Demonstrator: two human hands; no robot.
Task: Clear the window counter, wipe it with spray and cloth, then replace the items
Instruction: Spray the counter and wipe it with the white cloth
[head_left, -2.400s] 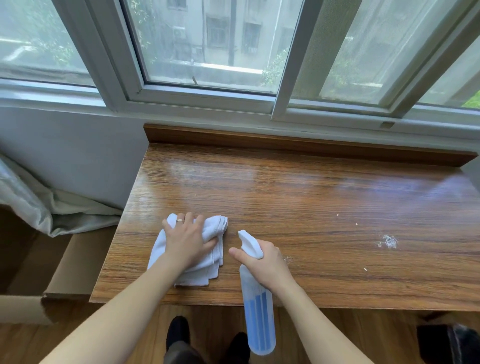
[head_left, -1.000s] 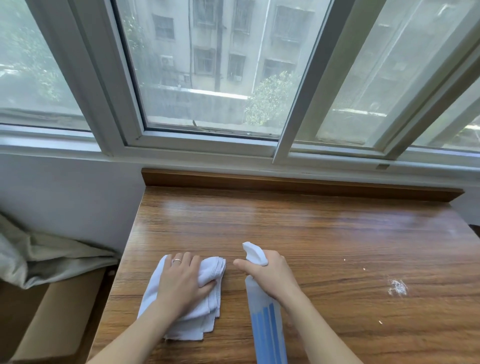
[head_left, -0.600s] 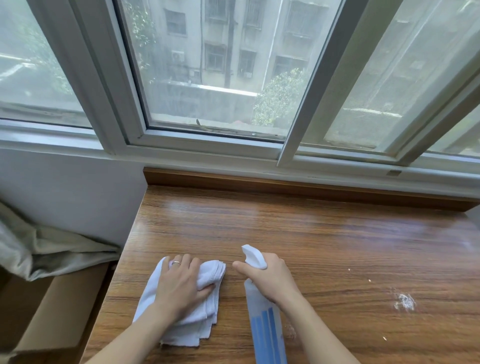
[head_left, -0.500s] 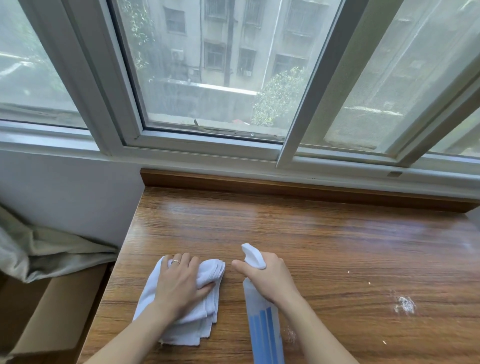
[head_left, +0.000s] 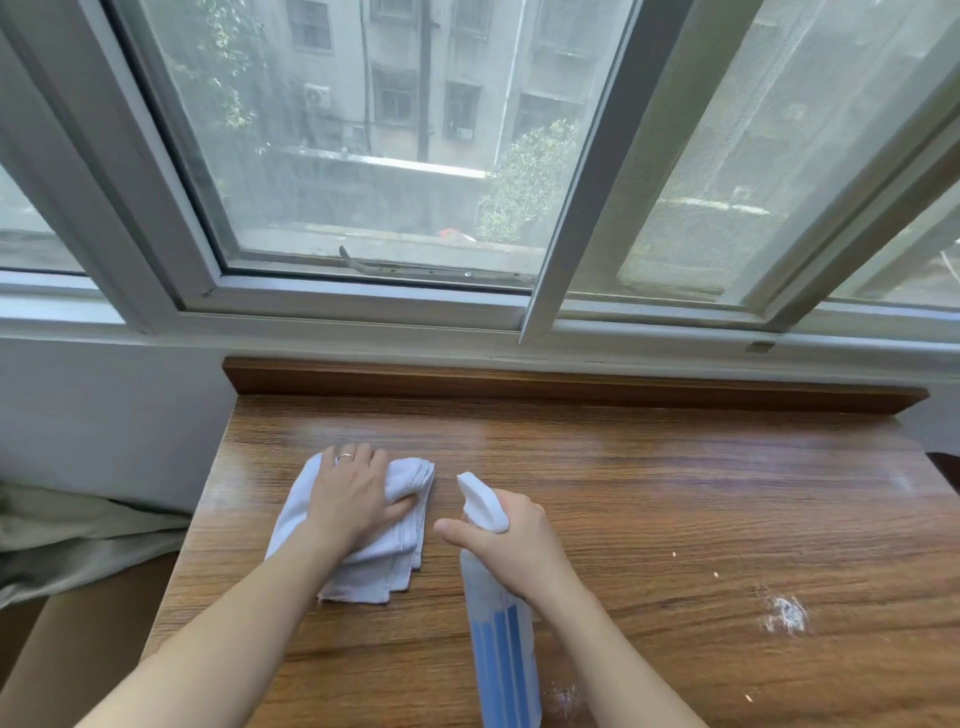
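Grip: right hand (head_left: 511, 540) wrapped round neck of translucent blue-striped spray bottle (head_left: 501, 654), index finger free of the trigger; left hand (head_left: 353, 499) flat on folded white cloth (head_left: 363, 545), pressing it onto wooden surface (head_left: 649, 493). Risk: nozzle points leftward, mist may wet cloth hand, missing white residue patch (head_left: 784, 613) at right. Bottle base cut off; removed items unseen.

Setting: domestic room, upper floor. Wood-grain counter (head_left: 623, 493) set under white-framed sliding window (head_left: 363, 156); residential apartment block (head_left: 415, 78) with air-conditioner unit outside; crumpled fabric (head_left: 78, 540) on cardboard box (head_left: 93, 623) at left
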